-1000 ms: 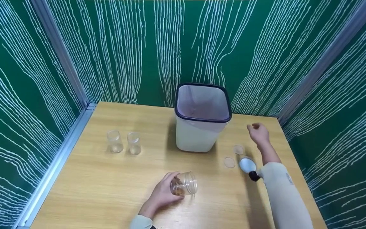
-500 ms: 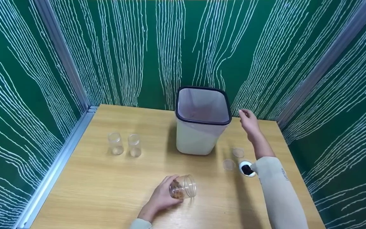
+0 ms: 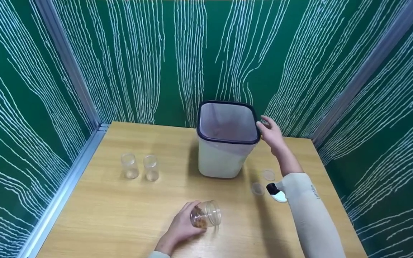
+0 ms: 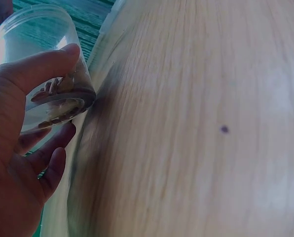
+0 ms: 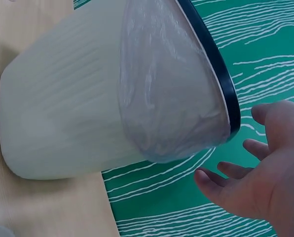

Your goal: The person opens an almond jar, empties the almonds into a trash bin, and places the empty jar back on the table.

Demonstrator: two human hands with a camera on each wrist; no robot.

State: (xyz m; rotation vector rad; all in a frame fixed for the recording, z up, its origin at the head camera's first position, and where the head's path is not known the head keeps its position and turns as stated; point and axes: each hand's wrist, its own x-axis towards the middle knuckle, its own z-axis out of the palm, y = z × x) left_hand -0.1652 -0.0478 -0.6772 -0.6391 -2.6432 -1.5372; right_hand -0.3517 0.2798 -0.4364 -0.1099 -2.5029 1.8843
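My left hand [image 3: 183, 225] grips a clear jar [image 3: 213, 214] tilted on its side, its mouth to the right. Small brown pieces [image 4: 51, 91] lie inside; their kind cannot be made out. Thumb and fingers wrap the jar near its base in the left wrist view. My right hand [image 3: 271, 134] is at the right side of a white trash bin [image 3: 221, 163] with a dark rim. In the right wrist view its loosely bent fingers [image 5: 213, 182] appear just apart from the rim, holding nothing. A thin plastic liner [image 5: 171, 89] is folded over the bin's edge.
Two clear cylindrical containers [image 3: 151, 168] stand upright at the left of the wooden table [image 3: 120, 215]. Two clear discs [image 3: 269, 175] and a white disc [image 3: 280, 197], partly hidden by a black device at the right sleeve, lie right of the bin. Green walls enclose the table.
My right hand has moved left to the bin's right rim, and its fingers have spread. My left hand keeps its grip on the jar in nearly the same place.
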